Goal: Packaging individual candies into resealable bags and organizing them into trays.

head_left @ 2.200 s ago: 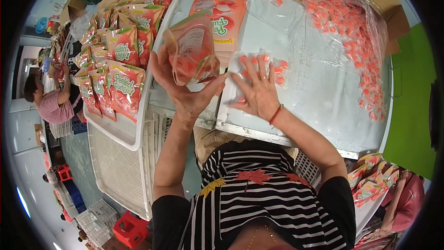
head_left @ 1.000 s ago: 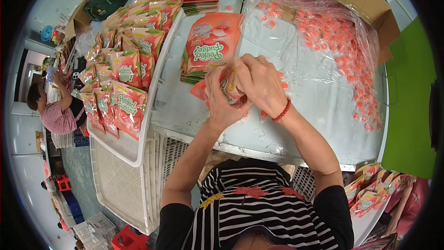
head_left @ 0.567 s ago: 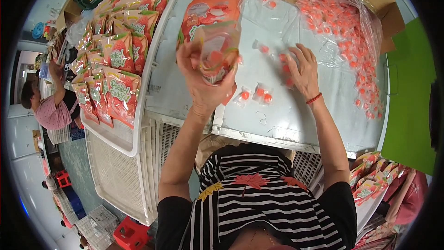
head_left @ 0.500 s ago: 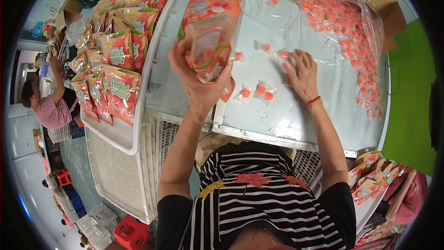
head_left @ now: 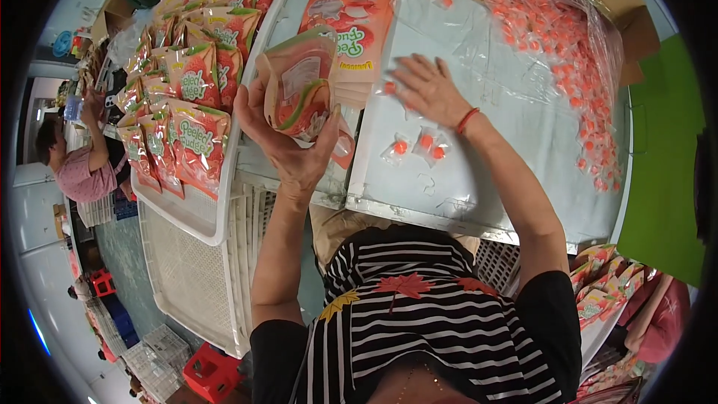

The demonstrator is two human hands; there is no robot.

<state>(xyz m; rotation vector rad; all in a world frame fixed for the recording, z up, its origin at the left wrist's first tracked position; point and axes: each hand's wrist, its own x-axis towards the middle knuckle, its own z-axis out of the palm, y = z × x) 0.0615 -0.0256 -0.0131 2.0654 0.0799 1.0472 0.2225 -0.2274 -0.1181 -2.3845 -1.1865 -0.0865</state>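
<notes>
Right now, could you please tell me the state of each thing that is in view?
Left hand: closed around a pouch
Held pouch: open at the mouth
Right hand: open, fingers spread, slightly blurred
Two candies near the front edge: wrapped, lying together
Candy heap: wrapped, loosely spread
Pouch stack on the table: lying flat
White tray: loaded with bulging pouches
Plastic sheet: crumpled

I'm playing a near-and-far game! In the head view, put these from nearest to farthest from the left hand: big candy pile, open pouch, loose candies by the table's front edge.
1. Open pouch: held in the left hand.
2. Loose candies: on the table, to the right.
3. Big candy pile: farther right, toward the back.
</notes>
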